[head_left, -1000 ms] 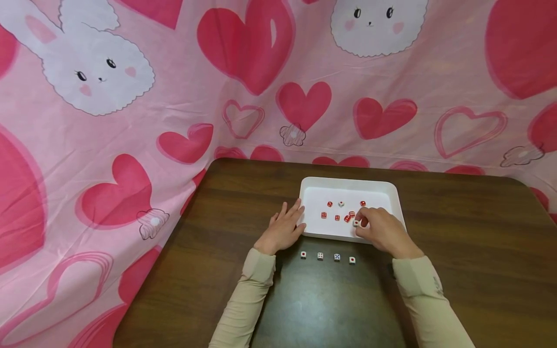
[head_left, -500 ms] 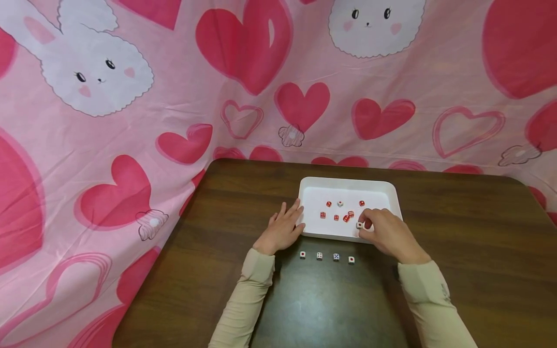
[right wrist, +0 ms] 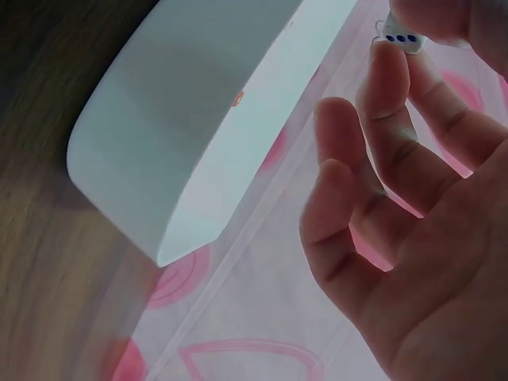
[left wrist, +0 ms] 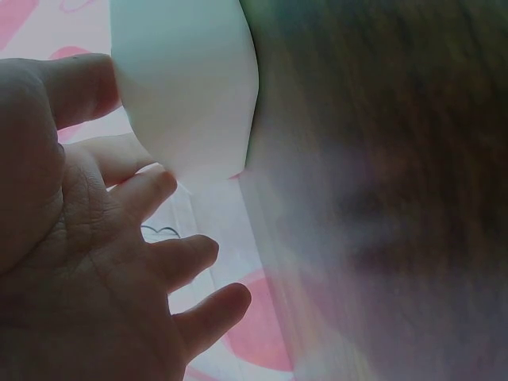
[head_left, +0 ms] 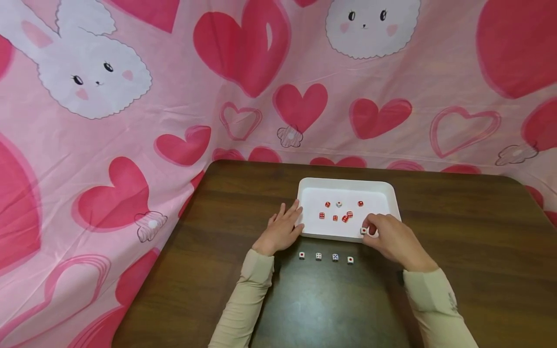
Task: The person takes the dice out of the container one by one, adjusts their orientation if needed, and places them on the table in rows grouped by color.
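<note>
My right hand (head_left: 395,239) pinches a white die (head_left: 363,231) between thumb and fingers over the front right rim of the white tray (head_left: 344,183). In the right wrist view blue pips show on one side of that white die (right wrist: 403,38). The left hand (head_left: 280,229) lies with its fingers spread against the tray's left side; its thumb and fingertips touch the wall (left wrist: 186,87) in the left wrist view. Inside the tray are several red dice, one of them a red die (head_left: 322,215), and a white die (head_left: 339,204) toward the back.
A row of white dice stands on the dark wooden table (head_left: 470,232) in front of the tray, from a die with a red pip (head_left: 302,255) to another die (head_left: 350,260). Behind the table hangs a pink cloth (head_left: 243,87) with hearts and rabbits.
The right hand has moved toward the front right of the tray, carrying the white die from among the red dice to the rim. The left hand stays at the tray's side.
</note>
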Demonstrator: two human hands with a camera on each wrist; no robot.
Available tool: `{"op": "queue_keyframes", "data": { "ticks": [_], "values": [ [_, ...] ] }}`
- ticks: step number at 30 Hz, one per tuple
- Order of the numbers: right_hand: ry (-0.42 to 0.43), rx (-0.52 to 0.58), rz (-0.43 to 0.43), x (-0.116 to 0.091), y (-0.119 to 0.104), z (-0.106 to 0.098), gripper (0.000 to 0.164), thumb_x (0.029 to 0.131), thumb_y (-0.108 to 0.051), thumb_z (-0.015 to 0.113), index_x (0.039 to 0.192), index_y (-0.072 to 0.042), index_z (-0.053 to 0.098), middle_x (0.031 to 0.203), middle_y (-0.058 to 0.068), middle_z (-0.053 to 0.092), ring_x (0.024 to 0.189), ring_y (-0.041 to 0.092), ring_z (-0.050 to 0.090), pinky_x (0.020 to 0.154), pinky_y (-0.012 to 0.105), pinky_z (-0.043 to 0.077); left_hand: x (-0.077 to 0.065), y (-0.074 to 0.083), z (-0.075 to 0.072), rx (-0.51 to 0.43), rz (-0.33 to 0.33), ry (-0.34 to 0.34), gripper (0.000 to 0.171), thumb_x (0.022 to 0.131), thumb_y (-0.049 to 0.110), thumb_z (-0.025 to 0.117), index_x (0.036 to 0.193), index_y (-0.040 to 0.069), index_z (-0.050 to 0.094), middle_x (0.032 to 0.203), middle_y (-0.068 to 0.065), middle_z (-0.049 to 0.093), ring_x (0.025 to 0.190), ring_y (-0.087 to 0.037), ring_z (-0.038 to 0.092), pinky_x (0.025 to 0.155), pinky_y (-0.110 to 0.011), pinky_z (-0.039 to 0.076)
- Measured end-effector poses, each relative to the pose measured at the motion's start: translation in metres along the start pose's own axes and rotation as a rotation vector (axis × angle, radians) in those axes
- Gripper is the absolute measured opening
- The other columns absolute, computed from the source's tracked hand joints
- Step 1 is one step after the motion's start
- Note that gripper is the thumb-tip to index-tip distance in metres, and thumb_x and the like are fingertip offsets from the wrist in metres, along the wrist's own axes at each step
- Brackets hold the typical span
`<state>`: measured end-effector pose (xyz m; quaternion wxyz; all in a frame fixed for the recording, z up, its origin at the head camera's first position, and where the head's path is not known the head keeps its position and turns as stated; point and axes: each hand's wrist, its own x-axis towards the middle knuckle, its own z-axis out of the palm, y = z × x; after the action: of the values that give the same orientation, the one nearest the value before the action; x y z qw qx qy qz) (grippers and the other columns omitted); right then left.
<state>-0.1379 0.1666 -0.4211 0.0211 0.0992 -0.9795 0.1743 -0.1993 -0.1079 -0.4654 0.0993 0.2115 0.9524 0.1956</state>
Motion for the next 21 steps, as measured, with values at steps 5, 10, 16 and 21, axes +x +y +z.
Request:
{"op": "queue_keyframes", "data": {
  "ticks": [5, 10, 16, 21],
  "values": [
    [0.005, -0.004, -0.001, -0.005, 0.003, 0.001, 0.012, 0.073, -0.024, 0.064, 0.081, -0.018, 0.058, 0.067, -0.007, 0.051, 0.064, 0.013, 0.044, 0.054, 0.026, 0.033, 0.000, 0.001, 0.000, -0.009, -0.001, 0.000, 0.055, 0.093, 0.041, 0.038, 0.143, 0.022, 0.022, 0.151, 0.009, 0.003, 0.139, -0.027, 0.001, 0.106, -0.053, 0.013],
    [-0.004, 0.002, 0.009, -0.008, 0.005, 0.002, 0.012, 0.073, -0.023, 0.064, 0.081, -0.018, 0.057, 0.067, -0.008, 0.051, 0.063, 0.012, 0.045, 0.053, 0.026, 0.032, 0.001, 0.001, 0.000, -0.009, -0.005, -0.002, 0.055, 0.093, 0.040, 0.038, 0.143, 0.022, 0.022, 0.151, 0.009, 0.003, 0.139, -0.028, 0.001, 0.106, -0.053, 0.013],
    [-0.004, 0.019, 0.003, -0.014, 0.004, 0.002, 0.011, 0.072, -0.017, 0.061, 0.082, -0.018, 0.058, 0.068, -0.009, 0.052, 0.062, 0.010, 0.045, 0.054, 0.026, 0.033, 0.000, 0.001, 0.000, -0.003, -0.006, -0.005, 0.056, 0.093, 0.041, 0.038, 0.143, 0.023, 0.021, 0.151, 0.009, 0.003, 0.139, -0.028, 0.001, 0.107, -0.053, 0.013],
    [-0.023, 0.030, 0.012, -0.017, 0.003, 0.002, 0.011, 0.072, -0.015, 0.060, 0.082, -0.019, 0.058, 0.068, -0.009, 0.052, 0.062, 0.009, 0.045, 0.054, 0.026, 0.034, 0.000, 0.001, 0.000, -0.019, 0.000, 0.006, 0.056, 0.093, 0.040, 0.039, 0.143, 0.022, 0.022, 0.151, 0.009, 0.004, 0.139, -0.027, 0.001, 0.107, -0.053, 0.012]
  ]
}}
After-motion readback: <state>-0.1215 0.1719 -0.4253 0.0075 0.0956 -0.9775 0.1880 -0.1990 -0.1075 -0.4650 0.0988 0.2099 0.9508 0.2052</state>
